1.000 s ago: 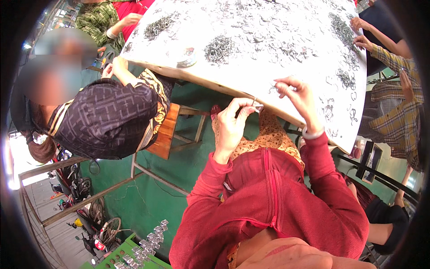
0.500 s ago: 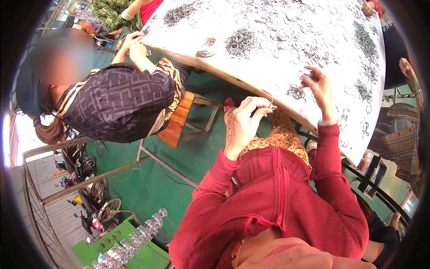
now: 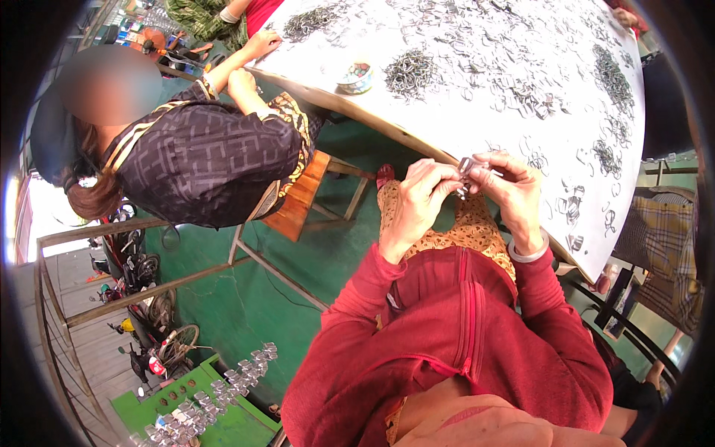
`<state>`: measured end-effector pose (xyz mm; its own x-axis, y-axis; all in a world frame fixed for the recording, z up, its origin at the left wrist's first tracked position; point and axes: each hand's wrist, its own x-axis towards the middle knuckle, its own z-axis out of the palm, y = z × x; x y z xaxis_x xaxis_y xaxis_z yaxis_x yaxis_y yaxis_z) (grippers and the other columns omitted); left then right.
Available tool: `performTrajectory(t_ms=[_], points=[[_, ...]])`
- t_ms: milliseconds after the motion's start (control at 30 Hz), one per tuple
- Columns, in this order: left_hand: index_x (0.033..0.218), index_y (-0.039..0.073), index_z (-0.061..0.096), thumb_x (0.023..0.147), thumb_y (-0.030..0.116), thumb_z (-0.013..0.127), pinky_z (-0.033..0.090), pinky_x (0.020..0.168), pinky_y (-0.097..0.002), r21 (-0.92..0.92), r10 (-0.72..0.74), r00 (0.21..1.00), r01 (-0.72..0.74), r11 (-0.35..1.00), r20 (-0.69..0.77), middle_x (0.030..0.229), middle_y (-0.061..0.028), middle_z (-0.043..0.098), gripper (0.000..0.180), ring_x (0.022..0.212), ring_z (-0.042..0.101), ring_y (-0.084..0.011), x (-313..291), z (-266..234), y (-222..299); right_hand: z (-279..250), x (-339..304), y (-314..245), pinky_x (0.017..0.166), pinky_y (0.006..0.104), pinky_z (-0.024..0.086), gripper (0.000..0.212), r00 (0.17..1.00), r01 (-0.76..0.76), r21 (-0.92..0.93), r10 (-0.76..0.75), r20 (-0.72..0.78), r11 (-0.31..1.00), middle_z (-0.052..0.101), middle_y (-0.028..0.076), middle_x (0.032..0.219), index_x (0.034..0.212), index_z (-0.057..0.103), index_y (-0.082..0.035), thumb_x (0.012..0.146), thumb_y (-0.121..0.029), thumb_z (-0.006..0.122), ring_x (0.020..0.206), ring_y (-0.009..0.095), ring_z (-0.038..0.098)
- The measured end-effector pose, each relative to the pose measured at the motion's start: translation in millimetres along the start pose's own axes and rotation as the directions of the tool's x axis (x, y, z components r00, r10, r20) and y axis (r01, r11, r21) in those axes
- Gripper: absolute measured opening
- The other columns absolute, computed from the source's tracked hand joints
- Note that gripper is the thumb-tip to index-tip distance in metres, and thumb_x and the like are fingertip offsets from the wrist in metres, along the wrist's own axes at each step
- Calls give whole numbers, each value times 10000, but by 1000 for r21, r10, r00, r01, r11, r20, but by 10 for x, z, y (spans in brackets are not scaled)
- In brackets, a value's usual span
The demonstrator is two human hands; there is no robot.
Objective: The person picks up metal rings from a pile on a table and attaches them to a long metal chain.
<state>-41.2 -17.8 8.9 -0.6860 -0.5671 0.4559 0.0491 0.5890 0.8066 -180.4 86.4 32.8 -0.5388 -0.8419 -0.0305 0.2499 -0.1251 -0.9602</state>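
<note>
Metal clip [image 3: 465, 165] pinched between both hands' fingers [image 3: 447, 173].

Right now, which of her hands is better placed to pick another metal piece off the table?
The right hand, probably. It is beside the white table edge, with loose metal clips just past it. The left hand is over her lap, farther away. Both pinch a small metal piece.

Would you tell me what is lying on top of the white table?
On the white table lie scattered small metal pieces, some heaped in piles, plus a small bowl. What the bowl holds cannot be seen.
</note>
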Motion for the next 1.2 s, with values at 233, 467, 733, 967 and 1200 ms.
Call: performTrajectory(t_ms=[233,467,733,967,1200], points=[[1021,-15,619,901,94,583,497,727,-272,-151,-379,922,364,919,-81,954,-115,665,166,853,628,-147,429,75,-688,-17,-42,20,637,224,529,171,996,-41,-12,42,77,999,656,98,855,957,680,37,792,79,660,714,135,646],[872,40,659,828,129,634,489,698,-401,558,-21,997,-25,829,77,859,-135,630,102,821,612,-311,1177,414,-1613,8,-75,112,611,199,518,171,986,-94,-17,95,137,995,634,76,841,947,679,38,789,95,649,688,106,629],[907,1,606,868,68,590,503,663,-348,343,-70,997,78,936,-37,817,-114,628,79,756,619,-212,1171,267,-1465,3,-102,88,615,209,516,152,991,-72,-25,74,107,997,643,81,851,949,673,59,801,80,644,696,107,629],[954,-15,609,880,44,621,524,705,-253,-451,-396,912,398,799,103,899,-66,634,95,807,605,-124,420,-102,105,-23,-162,98,664,208,523,221,995,-98,-23,97,-30,995,674,70,847,1047,652,26,826,19,655,713,95,632],[885,15,582,818,45,670,476,769,-304,-83,-104,992,98,992,-69,971,-98,605,115,891,572,-201,84,112,264,43,-198,50,666,214,537,188,994,74,-27,-76,-80,997,652,66,869,999,629,29,813,50,648,732,105,637]])
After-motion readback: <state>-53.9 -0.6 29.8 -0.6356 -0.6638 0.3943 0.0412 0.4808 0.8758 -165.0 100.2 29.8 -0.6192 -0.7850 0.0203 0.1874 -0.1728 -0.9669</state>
